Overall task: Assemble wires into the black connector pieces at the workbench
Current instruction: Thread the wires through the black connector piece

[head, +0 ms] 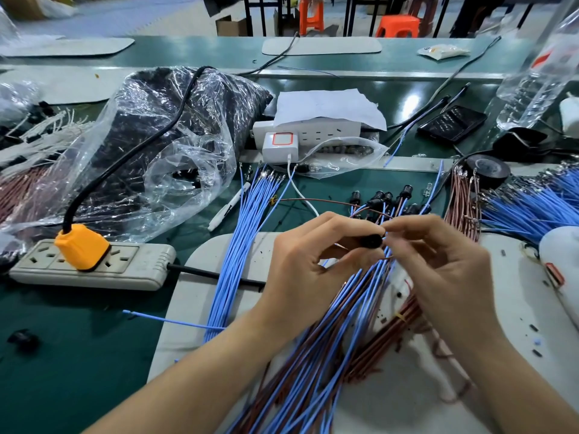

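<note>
Above grey mat (194, 292) on green bench (78, 339), left hand (313, 255) fingers curled gripping small smooth black connector (371, 241), barrel shape, long axis roughly left-right, end facing right hand (438, 255), whose fingers pinch thin brown wire (368, 209), glossy blue and brown wires (316, 355) fanned beneath.

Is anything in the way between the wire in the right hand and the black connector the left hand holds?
Nothing visible. The left hand grips the black connector, and the right hand pinches the wire right against it.
</note>
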`<state>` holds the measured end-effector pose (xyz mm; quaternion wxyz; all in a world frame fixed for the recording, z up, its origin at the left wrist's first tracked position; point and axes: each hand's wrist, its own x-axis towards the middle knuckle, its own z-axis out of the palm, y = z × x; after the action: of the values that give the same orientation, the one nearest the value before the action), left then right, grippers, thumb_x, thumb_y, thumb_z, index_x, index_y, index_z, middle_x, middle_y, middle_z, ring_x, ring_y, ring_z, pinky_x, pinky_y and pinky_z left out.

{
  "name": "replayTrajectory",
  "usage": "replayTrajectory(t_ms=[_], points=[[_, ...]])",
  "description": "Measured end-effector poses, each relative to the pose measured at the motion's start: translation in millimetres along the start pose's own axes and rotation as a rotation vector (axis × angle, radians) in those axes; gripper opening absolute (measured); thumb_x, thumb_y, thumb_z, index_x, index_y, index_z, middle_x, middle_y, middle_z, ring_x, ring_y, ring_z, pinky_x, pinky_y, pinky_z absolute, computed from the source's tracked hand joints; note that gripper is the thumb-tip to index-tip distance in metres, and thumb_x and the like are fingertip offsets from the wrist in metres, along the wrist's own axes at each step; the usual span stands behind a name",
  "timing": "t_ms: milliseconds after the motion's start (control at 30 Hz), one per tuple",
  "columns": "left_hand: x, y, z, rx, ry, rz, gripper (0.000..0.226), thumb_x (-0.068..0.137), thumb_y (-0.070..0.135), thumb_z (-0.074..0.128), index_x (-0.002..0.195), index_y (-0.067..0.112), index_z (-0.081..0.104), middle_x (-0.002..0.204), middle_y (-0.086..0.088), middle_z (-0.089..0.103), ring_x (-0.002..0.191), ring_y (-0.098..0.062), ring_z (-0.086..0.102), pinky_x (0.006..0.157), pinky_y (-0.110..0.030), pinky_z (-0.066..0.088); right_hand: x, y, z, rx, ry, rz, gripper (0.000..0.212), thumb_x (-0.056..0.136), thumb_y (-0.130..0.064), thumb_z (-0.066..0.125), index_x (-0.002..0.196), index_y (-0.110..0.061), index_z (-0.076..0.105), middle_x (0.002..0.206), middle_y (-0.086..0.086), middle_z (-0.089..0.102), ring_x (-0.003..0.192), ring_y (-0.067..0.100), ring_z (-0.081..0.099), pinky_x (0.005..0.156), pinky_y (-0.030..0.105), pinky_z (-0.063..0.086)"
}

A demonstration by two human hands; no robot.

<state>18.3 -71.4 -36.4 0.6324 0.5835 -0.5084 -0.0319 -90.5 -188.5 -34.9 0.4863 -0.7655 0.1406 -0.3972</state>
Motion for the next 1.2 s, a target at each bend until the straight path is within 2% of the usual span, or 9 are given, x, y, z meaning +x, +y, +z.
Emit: replayTrajectory(t_ms=[100, 167, 233, 433, 567, 767, 867, 1033, 1200], points=[[-0.5, -1.8, 0.2, 0.025, -0.006, -0.007, 0.022, 0.078, 0.005, 0.073, 0.1, 0.004, 0.07, 0.085, 0.001, 0.064, 0.073, -0.009, 0.064, 0.07, -0.021, 0.054, 3.7, -13.8, -11.1, 0.075, 0.077, -0.065, 0.016, 0.087, -0.01, 0.067, 0.09, -0.026, 0.066, 0.079, -0.006, 0.069, 0.072, 0.007, 0.065, 0.07, 0.013, 0.048], [-0.3, -2.1, 0.7, 0.032, -0.018, -0.018, 0.022, 0.077, 0.003, 0.074, 0.099, 0.004, 0.07, 0.085, 0.0, 0.064, 0.072, -0.007, 0.064, 0.071, -0.02, 0.054, 2.8, -22.7, -13.0, 0.122, 0.027, -0.103, 0.011, 0.084, -0.015, 0.066, 0.093, -0.02, 0.063, 0.079, 0.0, 0.068, 0.072, 0.009, 0.066, 0.07, 0.013, 0.048], [0.1, -1.7, 1.0, 0.035, -0.025, -0.026, 0.02, 0.078, 0.003, 0.073, 0.099, 0.003, 0.07, 0.086, -0.003, 0.066, 0.073, -0.008, 0.065, 0.071, -0.019, 0.054, 0.9, -26.7, -10.7, 0.154, -0.05, -0.107, 0.015, 0.082, -0.008, 0.067, 0.093, -0.016, 0.061, 0.08, 0.001, 0.068, 0.072, 0.007, 0.067, 0.07, 0.011, 0.048], [0.6, -1.9, 0.4, 0.022, -0.028, -0.028, 0.02, 0.08, 0.005, 0.07, 0.1, 0.005, 0.07, 0.089, -0.006, 0.066, 0.075, -0.012, 0.066, 0.071, -0.026, 0.056, 1.6, -23.4, -7.5, 0.07, -0.119, -0.132, 0.022, 0.079, -0.002, 0.065, 0.09, -0.021, 0.063, 0.085, -0.007, 0.068, 0.077, 0.003, 0.065, 0.076, 0.011, 0.049], [0.0, -2.6, 1.1, 0.042, -0.044, -0.026, 0.019, 0.08, 0.002, 0.07, 0.099, 0.001, 0.07, 0.088, -0.01, 0.065, 0.072, -0.014, 0.066, 0.069, -0.026, 0.056, 1.2, -21.7, -9.0, 0.057, -0.134, -0.152, 0.015, 0.081, -0.015, 0.069, 0.089, -0.028, 0.066, 0.084, -0.013, 0.068, 0.079, 0.008, 0.066, 0.077, 0.014, 0.05], [0.3, -3.9, 0.0, 0.122, -0.037, -0.008, 0.022, 0.08, 0.004, 0.072, 0.102, 0.005, 0.071, 0.086, -0.004, 0.065, 0.071, -0.012, 0.064, 0.068, -0.029, 0.056, 1.6, -20.8, -9.4, -0.358, -0.085, -0.399, 0.007, 0.08, -0.002, 0.067, 0.086, -0.003, 0.069, 0.079, 0.002, 0.063, 0.075, 0.008, 0.06, 0.072, 0.017, 0.048], [-0.1, -6.0, 0.1, 0.186, -0.019, 0.024, 0.02, 0.079, 0.006, 0.073, 0.099, 0.004, 0.071, 0.085, -0.005, 0.066, 0.07, -0.013, 0.063, 0.066, -0.027, 0.054, 1.4, -20.1, -10.4, -0.431, -0.082, -0.426, 0.006, 0.079, -0.002, 0.067, 0.085, 0.0, 0.07, 0.077, 0.006, 0.064, 0.072, 0.012, 0.059, 0.071, 0.02, 0.049], [-0.7, -7.6, 0.4, 0.235, -0.039, 0.058, 0.021, 0.078, 0.002, 0.074, 0.098, 0.005, 0.072, 0.085, -0.006, 0.066, 0.07, -0.01, 0.061, 0.068, -0.022, 0.051, 3.8, -20.8, -14.1, -0.392, -0.123, -0.371, 0.008, 0.075, -0.002, 0.069, 0.083, -0.004, 0.07, 0.075, 0.002, 0.063, 0.07, 0.008, 0.059, 0.069, 0.018, 0.048], [-0.2, -4.7, 1.1, 0.179, -0.01, 0.034, 0.019, 0.08, 0.01, 0.072, 0.098, 0.004, 0.071, 0.086, 0.001, 0.07, 0.071, -0.013, 0.065, 0.068, -0.024, 0.054, 4.6, -24.5, -15.2, -0.065, -0.094, -0.139, 0.019, 0.073, -0.001, 0.069, 0.082, -0.017, 0.067, 0.073, -0.005, 0.065, 0.068, 0.001, 0.063, 0.069, 0.008, 0.048]])
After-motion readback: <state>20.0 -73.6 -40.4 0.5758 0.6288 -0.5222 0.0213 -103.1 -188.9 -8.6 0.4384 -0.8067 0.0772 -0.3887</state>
